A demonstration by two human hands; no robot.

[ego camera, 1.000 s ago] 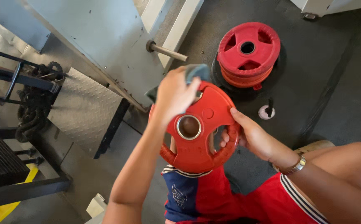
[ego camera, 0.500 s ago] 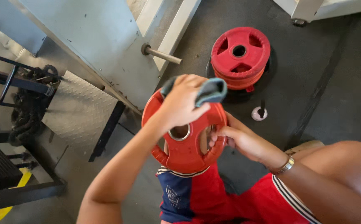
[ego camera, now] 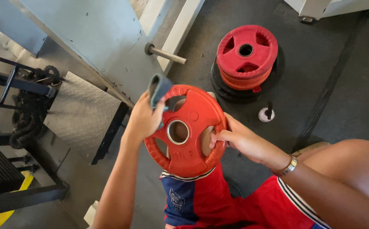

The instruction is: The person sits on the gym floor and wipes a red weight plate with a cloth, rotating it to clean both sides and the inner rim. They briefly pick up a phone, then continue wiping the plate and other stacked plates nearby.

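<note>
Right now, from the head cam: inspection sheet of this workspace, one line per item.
Surface: dark rubber floor, scuffed and dusty.
Job's things: red weight plate held upright over the lap; grey cloth pressed at its upper left rim.
Clutter: stack of plates, red on black, on the floor; small white disc with a dark pin beside it.
Grip: left hand holds the cloth against the plate; right hand has fingers through a plate slot.
Cables: none; thick dark rope coiled at left.
Surroundings: grey metal panel with a peg, checker-plate step, black frame.
</note>
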